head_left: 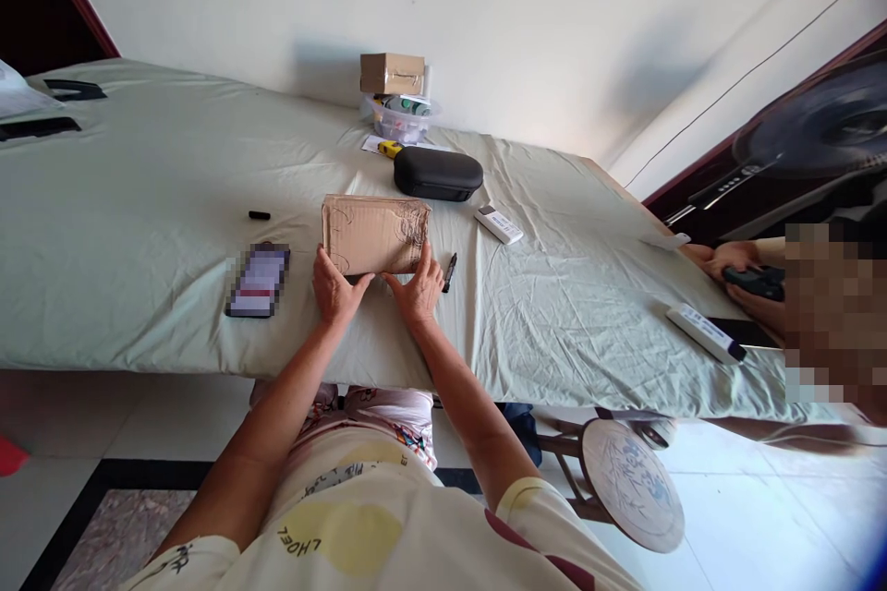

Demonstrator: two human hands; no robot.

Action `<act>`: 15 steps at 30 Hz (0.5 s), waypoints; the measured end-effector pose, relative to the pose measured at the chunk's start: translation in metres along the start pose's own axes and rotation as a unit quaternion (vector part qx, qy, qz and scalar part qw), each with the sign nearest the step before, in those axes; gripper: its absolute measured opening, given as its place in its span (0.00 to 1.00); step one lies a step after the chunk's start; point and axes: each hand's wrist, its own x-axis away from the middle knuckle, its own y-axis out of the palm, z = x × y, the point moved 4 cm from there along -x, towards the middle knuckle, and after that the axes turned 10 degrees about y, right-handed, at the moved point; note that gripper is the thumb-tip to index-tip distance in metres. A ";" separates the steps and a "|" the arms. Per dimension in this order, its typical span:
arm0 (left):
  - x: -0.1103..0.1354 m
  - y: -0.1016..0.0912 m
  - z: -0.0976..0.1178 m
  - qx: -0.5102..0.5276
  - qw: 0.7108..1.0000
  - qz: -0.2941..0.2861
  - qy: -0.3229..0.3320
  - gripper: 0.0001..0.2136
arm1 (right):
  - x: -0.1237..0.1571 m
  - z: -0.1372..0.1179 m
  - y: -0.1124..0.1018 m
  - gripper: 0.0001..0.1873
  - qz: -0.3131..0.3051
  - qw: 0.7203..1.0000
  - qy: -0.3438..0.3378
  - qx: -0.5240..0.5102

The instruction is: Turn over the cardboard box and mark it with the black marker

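The phone, left of the left fingers, has its screen blurred out. A second person at the right edge is cut off and partly blurred. Their hands hold a dark item too small to name.

The box lies flat on the sheet-covered worktop, just beyond the fingers. It is shut, so its inside is unseen, and its near edge is partly hidden behind both hands. The left hand presses the near left corner and the right hand the near right corner. Both sets of fingers are spread apart, touching the box but not wrapped round it.

Far beyond the fingers a clear tub holds small items that are hard to make out, with a carton on top. A closed black case lies between tub and box. A pen lies just right of the right fingers.
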 end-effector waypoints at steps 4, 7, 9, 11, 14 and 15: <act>0.000 -0.001 -0.009 0.005 1.000 0.003 -0.006 0.58 | -0.004 0.006 0.000 0.50 -0.014 0.999 -0.034 -0.006; 0.000 -0.001 -0.019 0.012 1.000 0.002 -0.010 0.54 | -0.008 0.012 0.000 0.47 -0.044 0.997 -0.053 -0.040; 0.000 0.000 -0.025 0.023 1.000 0.003 -0.009 0.50 | -0.010 0.015 0.000 0.45 -0.057 0.995 -0.047 -0.064; 0.001 0.001 -0.031 0.032 0.999 0.004 -0.006 0.46 | -0.012 0.018 0.001 0.41 -0.061 0.994 -0.036 -0.085; 0.002 0.003 -0.036 0.034 0.999 0.001 -0.004 0.40 | -0.015 0.022 0.003 0.38 -0.052 0.993 -0.019 -0.108; 0.003 0.004 -0.037 0.034 0.999 0.001 -0.003 0.38 | -0.016 0.024 0.003 0.38 -0.047 0.993 -0.015 -0.110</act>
